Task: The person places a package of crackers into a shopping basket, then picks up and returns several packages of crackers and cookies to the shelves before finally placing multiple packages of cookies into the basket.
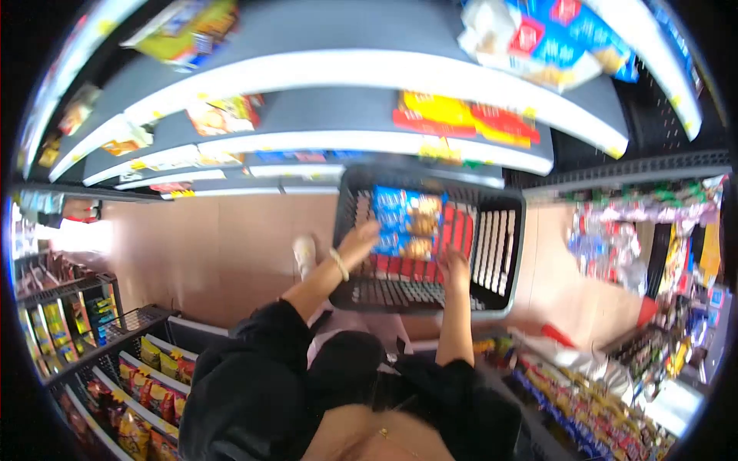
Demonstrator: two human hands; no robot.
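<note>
Blue cookie packs [406, 221] with cookies pictured on them lie side by side in a dark plastic shopping basket [509, 253]. At their left edge my left hand [360, 243] is closed on them, a pale bracelet on its wrist. My right hand [454, 267] is at their lower right corner, fingers bent against the edge; blur hides its exact grip. Beneath and beside the blue packs, red packages [459, 230] cover part of the basket floor. The basket is in front of my body, between me and the shelves.
Curved-looking store shelves [323, 107] stand ahead, with yellow and red packets [465, 117] and blue bags [553, 38]. Behind me to the left is a rack of snack bags [150, 388]. Bottled drinks in plastic wrap [607, 246] stand at right. Tiled floor [207, 246] runs along the aisle.
</note>
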